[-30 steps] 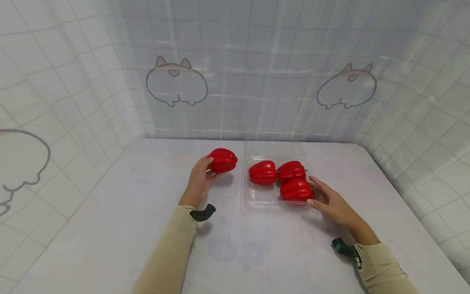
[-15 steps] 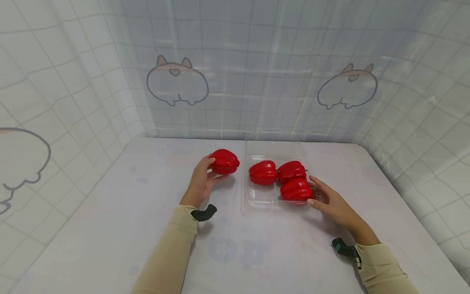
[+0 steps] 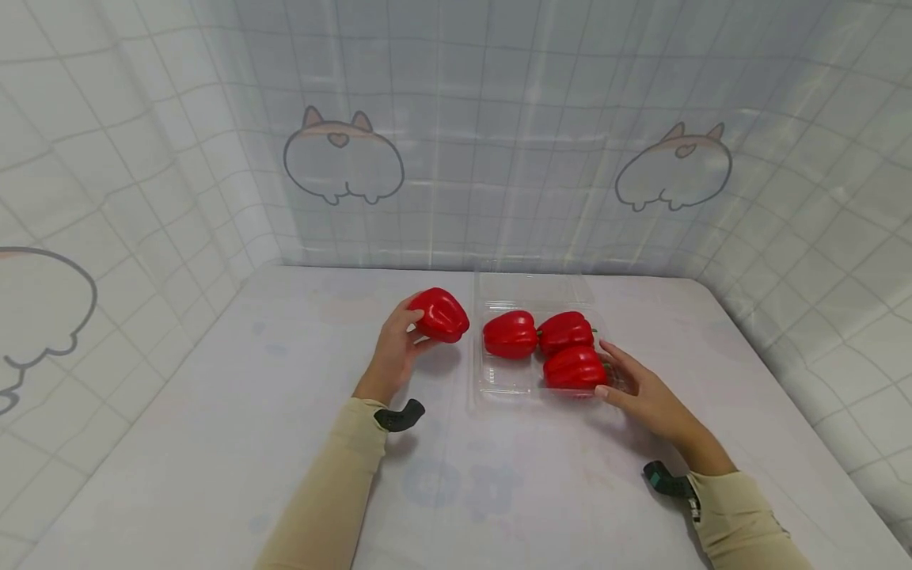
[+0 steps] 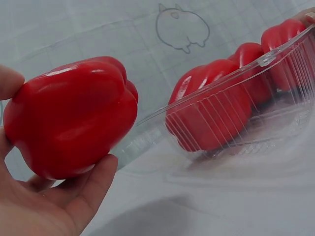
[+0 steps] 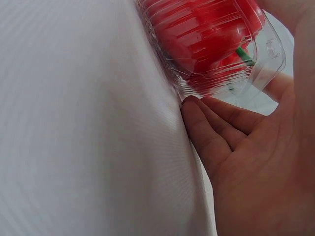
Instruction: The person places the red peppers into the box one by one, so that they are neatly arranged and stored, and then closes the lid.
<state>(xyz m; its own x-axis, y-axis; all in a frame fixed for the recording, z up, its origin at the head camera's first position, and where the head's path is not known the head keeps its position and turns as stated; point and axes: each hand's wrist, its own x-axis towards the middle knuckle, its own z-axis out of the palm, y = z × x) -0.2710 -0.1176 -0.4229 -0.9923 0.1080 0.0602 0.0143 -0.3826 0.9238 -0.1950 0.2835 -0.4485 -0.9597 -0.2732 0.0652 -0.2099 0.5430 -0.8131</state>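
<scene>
A glossy red bell pepper (image 3: pixel 440 315) is held in my left hand (image 3: pixel 393 348), thumb on top and fingers beneath, just left of the clear plastic container (image 3: pixel 506 378). The left wrist view shows this bell pepper (image 4: pixel 74 118) close up, apart from the container wall (image 4: pixel 216 105). Three more red bell peppers lie in the container: one at left (image 3: pixel 510 334), one behind right (image 3: pixel 566 332), one at front right (image 3: pixel 574 368). My right hand (image 3: pixel 651 400) rests at the container's right front corner. In the right wrist view its fairly straight fingers (image 5: pixel 209 130) touch the container's lower edge.
The container's clear lid (image 3: pixel 534 288) stands open at the back. A pale cloth (image 3: pixel 442 491) covers the table. Grid-patterned curtains (image 3: pixel 499 158) hang behind it and on both sides. Dark wrist cameras (image 3: pixel 400 416) are worn at both cuffs.
My left hand has moved slightly right, bringing its bell pepper nearer the container, and has turned the pepper so its end tips down to the right. My right hand has stayed still.
</scene>
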